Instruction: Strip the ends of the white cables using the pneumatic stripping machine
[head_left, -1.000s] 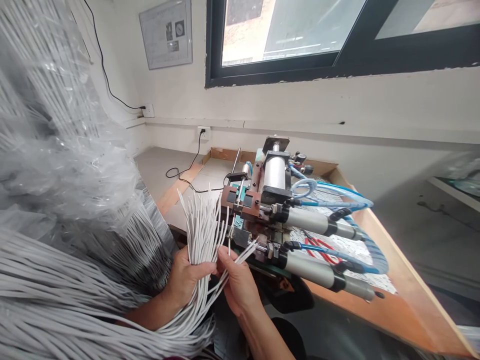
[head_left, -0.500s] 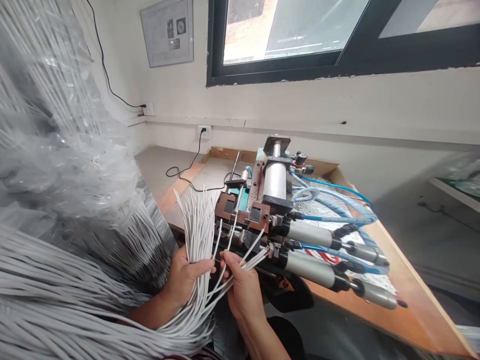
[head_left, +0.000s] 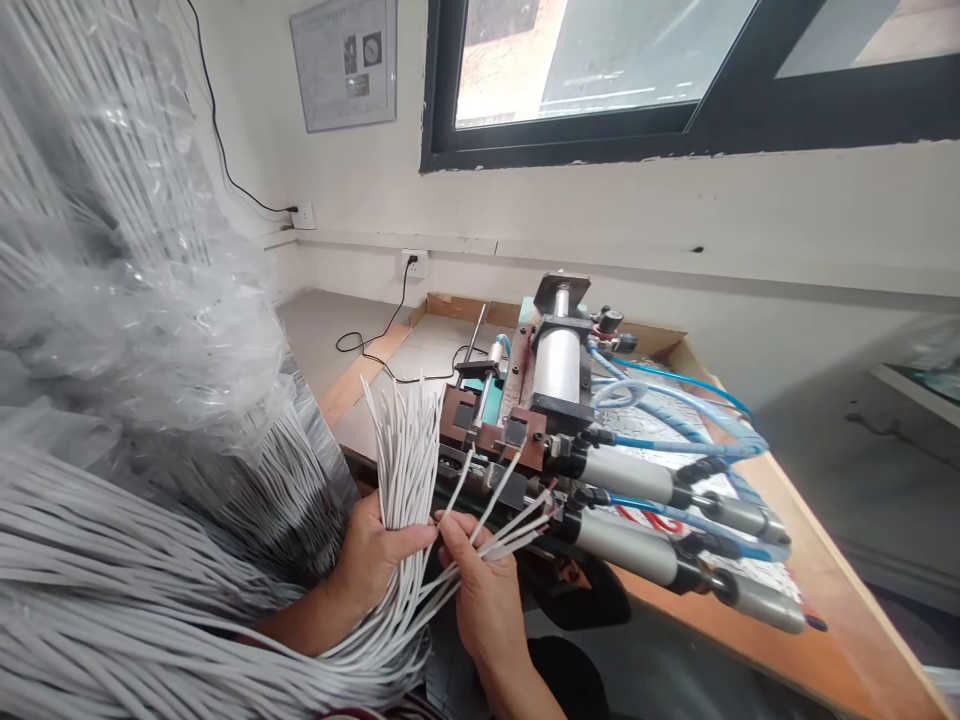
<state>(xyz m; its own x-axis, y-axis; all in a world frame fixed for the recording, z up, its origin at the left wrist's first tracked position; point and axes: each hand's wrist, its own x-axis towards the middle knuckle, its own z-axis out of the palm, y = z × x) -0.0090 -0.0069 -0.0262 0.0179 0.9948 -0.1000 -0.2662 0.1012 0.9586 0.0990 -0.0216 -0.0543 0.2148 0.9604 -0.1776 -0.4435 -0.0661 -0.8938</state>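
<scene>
My left hand is wrapped round a thick bundle of pale grey cables, whose cut ends fan upward. Close beside it, my right hand grips several separate cables pointing right, some with reddish tips. Thumb and fingers of the right hand also pinch a single cable near the left thumb. Just beyond both hands stands a pneumatic machine with metal cylinders and brown clamp blocks. The cable ends lie close in front of the blocks; whether any touch them I cannot tell.
More long grey cables fill the left side, partly wrapped in clear plastic. Blue air hoses loop at the machine's right. A wooden table edge runs along the right. A black power cord lies behind.
The single cable by my left thumb has come across into my right fingers, and the two hands are closer together. The cables in my right hand have shifted slightly right. The view has shifted slightly.
</scene>
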